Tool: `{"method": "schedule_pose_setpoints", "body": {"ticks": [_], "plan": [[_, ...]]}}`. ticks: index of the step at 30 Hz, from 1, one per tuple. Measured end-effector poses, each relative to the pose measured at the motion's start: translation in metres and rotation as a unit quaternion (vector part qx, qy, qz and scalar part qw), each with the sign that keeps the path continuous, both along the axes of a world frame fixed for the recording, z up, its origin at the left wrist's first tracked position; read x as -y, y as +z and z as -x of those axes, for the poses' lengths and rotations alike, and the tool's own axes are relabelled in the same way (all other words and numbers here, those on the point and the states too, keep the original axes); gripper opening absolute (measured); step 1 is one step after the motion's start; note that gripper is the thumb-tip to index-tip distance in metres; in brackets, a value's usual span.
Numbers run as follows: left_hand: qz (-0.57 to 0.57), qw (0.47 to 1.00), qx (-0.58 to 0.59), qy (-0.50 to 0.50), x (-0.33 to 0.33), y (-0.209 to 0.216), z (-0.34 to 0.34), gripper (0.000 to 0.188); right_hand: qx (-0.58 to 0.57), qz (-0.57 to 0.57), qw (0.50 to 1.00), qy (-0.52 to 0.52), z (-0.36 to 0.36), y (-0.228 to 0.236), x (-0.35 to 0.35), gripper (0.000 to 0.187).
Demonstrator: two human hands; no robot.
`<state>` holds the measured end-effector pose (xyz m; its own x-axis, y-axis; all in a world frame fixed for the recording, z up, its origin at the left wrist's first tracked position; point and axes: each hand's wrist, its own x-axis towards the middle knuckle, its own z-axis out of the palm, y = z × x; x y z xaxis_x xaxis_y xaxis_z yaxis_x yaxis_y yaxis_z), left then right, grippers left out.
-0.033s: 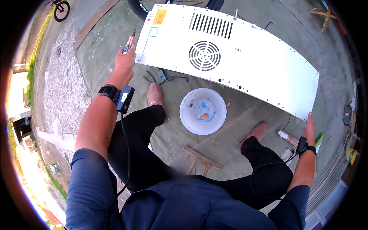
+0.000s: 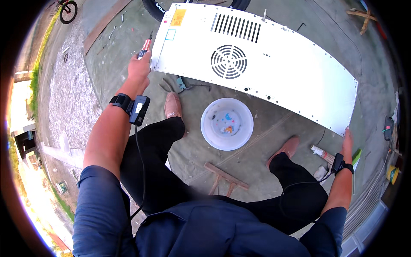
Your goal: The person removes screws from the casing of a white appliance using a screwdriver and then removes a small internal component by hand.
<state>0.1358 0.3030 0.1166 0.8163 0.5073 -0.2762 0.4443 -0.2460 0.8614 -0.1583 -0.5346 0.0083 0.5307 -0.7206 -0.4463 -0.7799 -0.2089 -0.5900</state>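
A long white metal panel with a round fan grille and a row of slots spans the space in front of me. My left hand, by its near left corner, is closed around a screwdriver with a red, white and blue handle, its thin dark tip pointing away from me. Whether its hidden fingers also grip the panel cannot be told. At the panel's right end, my right hand holds the near corner, with most of its fingers hidden.
Between my feet stands a translucent white plastic bucket. Pliers and other hand tools lie beside my left shoe, and a T-shaped wooden piece is closer in. To the right is a white tube. A bicycle wheel shows behind the panel.
The panel's right end and my right hand have shifted very slightly to the right. My left hand stays in place with the screwdriver.
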Motion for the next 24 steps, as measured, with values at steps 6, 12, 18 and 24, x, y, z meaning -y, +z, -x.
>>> {"method": "schedule_pose_setpoints", "body": {"ticks": [6,12,18,24], "plan": [[-0.059,0.997,-0.027,-0.038,0.0,-0.03,-0.014,0.062,-0.045,-0.062,0.996,-0.041,0.033,-0.028,0.04,0.087],[-0.072,0.996,-0.022,-0.038,0.003,-0.042,-0.026,0.062,0.048,-0.165,0.97,-0.172,0.045,-0.009,0.04,0.081],[-0.089,0.995,-0.037,-0.022,-0.017,-0.035,-0.033,0.064,0.051,-0.289,0.937,-0.191,0.042,0.015,-0.009,0.075],[-0.043,0.995,-0.08,-0.045,0.015,-0.014,-0.029,0.058,0.095,-0.23,0.94,-0.232,0.055,0.021,0.002,0.076]]}}
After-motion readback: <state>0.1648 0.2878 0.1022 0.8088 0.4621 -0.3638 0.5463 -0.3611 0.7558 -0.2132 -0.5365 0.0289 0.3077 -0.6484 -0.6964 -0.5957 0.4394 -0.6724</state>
